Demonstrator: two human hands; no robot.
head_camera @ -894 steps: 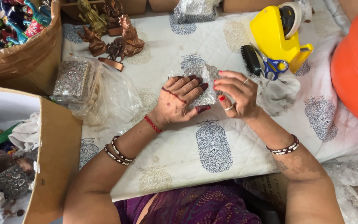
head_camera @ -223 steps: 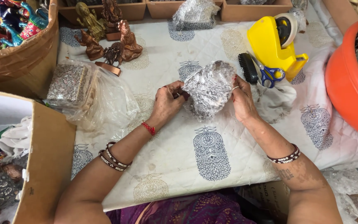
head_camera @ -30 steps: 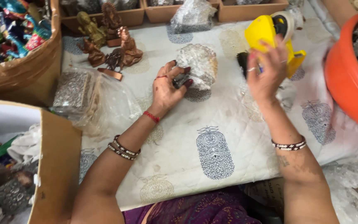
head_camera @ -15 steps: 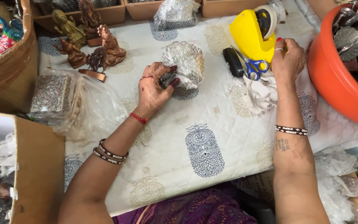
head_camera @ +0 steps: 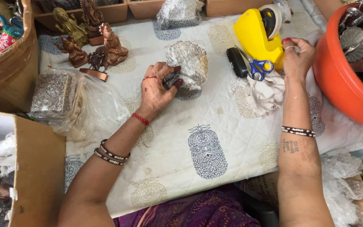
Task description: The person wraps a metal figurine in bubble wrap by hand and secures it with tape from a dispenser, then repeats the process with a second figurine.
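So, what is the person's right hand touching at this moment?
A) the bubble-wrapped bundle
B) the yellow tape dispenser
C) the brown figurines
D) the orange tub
B: the right hand rests against the side of the yellow tape dispenser, while the left hand holds the bubble-wrapped bundle on the printed cloth.

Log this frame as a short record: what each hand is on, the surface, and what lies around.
left hand: grips a bubble-wrapped bundle, held on the cloth
right hand: at the yellow tape dispenser
surface: white printed cloth
between hands: black brush, blue-handled scissors, crumpled rag
far left: copper-coloured figurines, clear bag with a patterned box
right: orange tub of metal pieces
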